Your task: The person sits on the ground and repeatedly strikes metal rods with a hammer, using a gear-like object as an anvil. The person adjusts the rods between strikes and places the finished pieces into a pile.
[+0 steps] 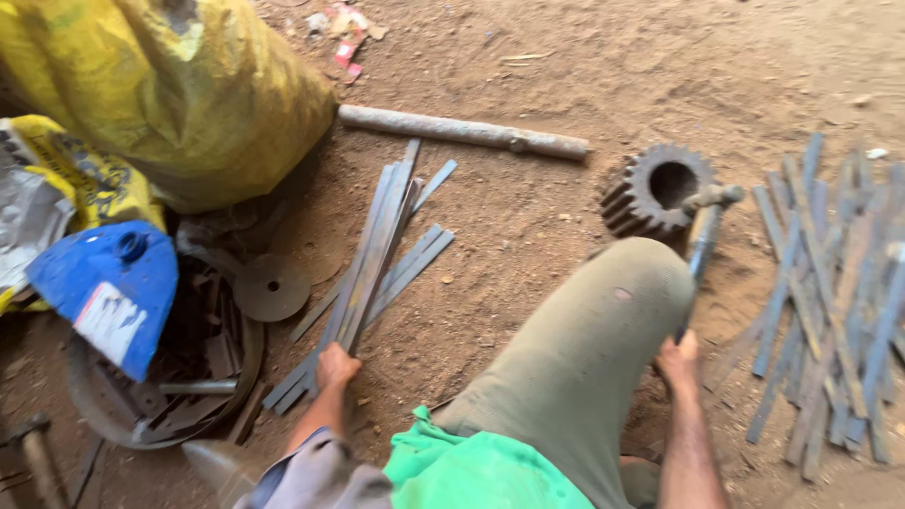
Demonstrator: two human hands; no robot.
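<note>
A bundle of flat metal strips [372,259] is clasped at its near end by the left hand [337,366], the fingers closed round it at about seven o'clock in the view. From there the strips run up over the dirt floor [528,217] towards twelve o'clock. A hammer [702,240] is held by the right hand [677,363], closed on the lower end of the handle at about four o'clock; its head is raised beside a toothed gear [657,190] lying at one o'clock (the hammer is blurred). Between the two hands a bent knee [589,349] in olive cloth is seen. A second spread of strips [830,311] lies at three o'clock, well apart from the clasped bundle. A grey rod [462,131] lies at twelve o'clock, a yellow sack [170,90] at ten o'clock, and a blue can [108,292] at nine o'clock, with a round metal disc [271,287] just beside it.
</note>
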